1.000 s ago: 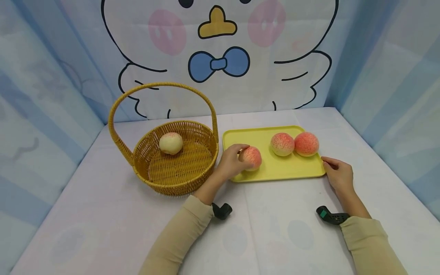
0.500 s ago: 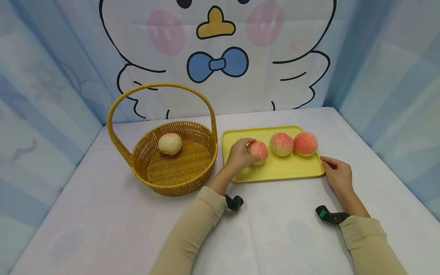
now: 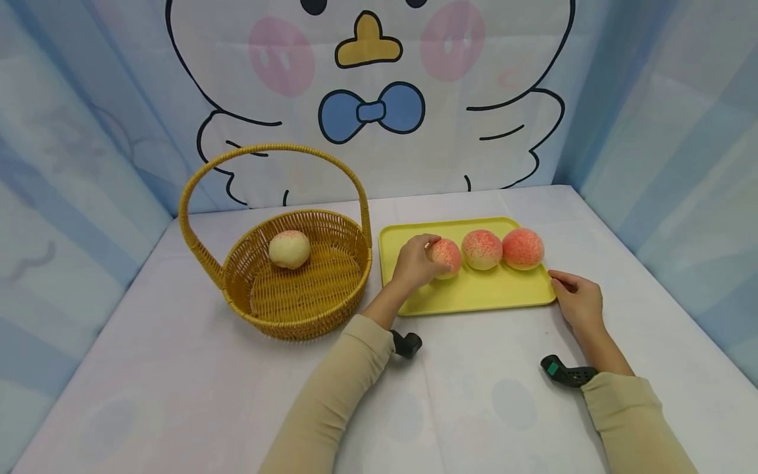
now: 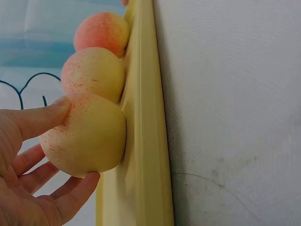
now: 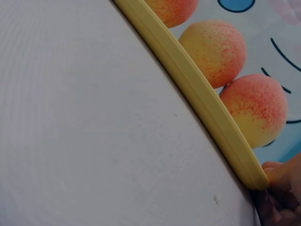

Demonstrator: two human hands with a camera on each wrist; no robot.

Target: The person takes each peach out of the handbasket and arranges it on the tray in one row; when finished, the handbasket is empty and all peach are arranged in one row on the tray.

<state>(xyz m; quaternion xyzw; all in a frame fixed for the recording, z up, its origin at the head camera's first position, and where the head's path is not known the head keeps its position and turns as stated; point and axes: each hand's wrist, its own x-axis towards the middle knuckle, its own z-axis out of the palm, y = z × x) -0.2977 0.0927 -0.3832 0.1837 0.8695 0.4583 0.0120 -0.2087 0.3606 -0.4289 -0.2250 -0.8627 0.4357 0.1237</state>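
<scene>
My left hand (image 3: 416,263) grips a pink-and-cream peach (image 3: 445,258) on the left part of the yellow tray (image 3: 468,299). In the left wrist view the thumb lies on one side of this peach (image 4: 89,136) and the fingers curl on the other. A second peach (image 3: 482,249) sits beside it on the tray, and a redder third peach (image 3: 523,249) touches that one at the right. My right hand (image 3: 579,299) pinches the tray's front right corner; in the right wrist view its fingers (image 5: 282,176) are partly cut off by the frame edge.
A wicker basket (image 3: 237,306) with a tall arched handle stands left of the tray, close to my left forearm. One pale peach (image 3: 289,249) lies in it. A white cloth (image 3: 474,395) covers the table, and a printed curtain (image 3: 426,158) hangs behind.
My left hand has moved the peach right and slightly back along the tray, up to the other two. My right hand stays at the tray corner.
</scene>
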